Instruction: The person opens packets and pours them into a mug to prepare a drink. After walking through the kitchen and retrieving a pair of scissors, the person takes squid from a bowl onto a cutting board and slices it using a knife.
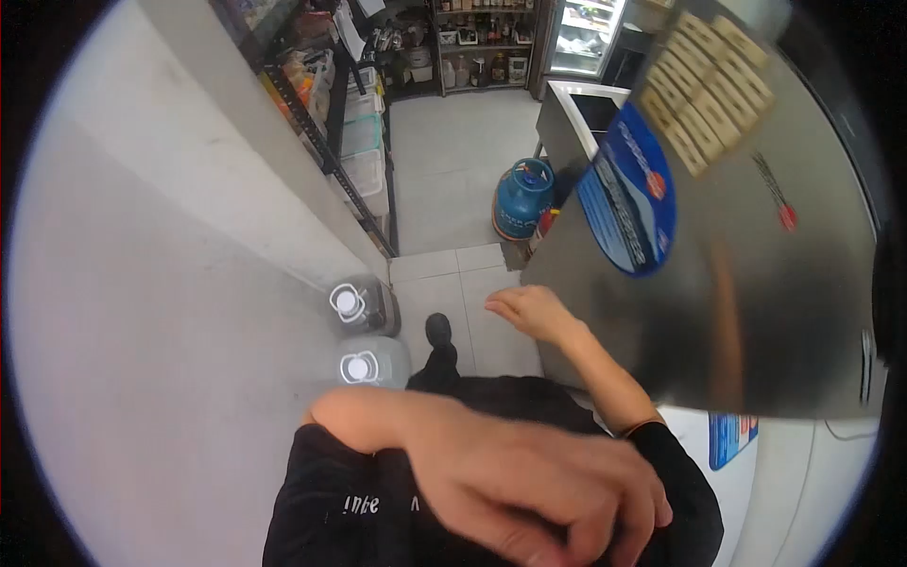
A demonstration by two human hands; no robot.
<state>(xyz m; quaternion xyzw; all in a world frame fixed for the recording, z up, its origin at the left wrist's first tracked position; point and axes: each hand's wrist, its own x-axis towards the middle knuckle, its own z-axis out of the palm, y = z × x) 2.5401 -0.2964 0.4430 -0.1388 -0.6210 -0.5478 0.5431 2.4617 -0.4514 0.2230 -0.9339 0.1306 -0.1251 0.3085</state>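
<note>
My left hand [543,477] is large and close to the camera, reaching across the front of my black shirt [321,501]. Its fingers are loosely bent with gaps between them, and nothing shows in them; the palm is hidden. Farther forward, my right hand [531,312] hangs over the tiled floor, beside the steel refrigerator door [661,350]. Its fingers point left and press together, with no object visible in them. My black shoe [437,331] is on the floor below.
Two large bottles with white caps, one dark [383,307] and one clear [392,364], stand along the left wall. A blue gas cylinder [522,203] is ahead on the right. Shelving [354,189] lines the left side, and a rack [487,57] stands at the back.
</note>
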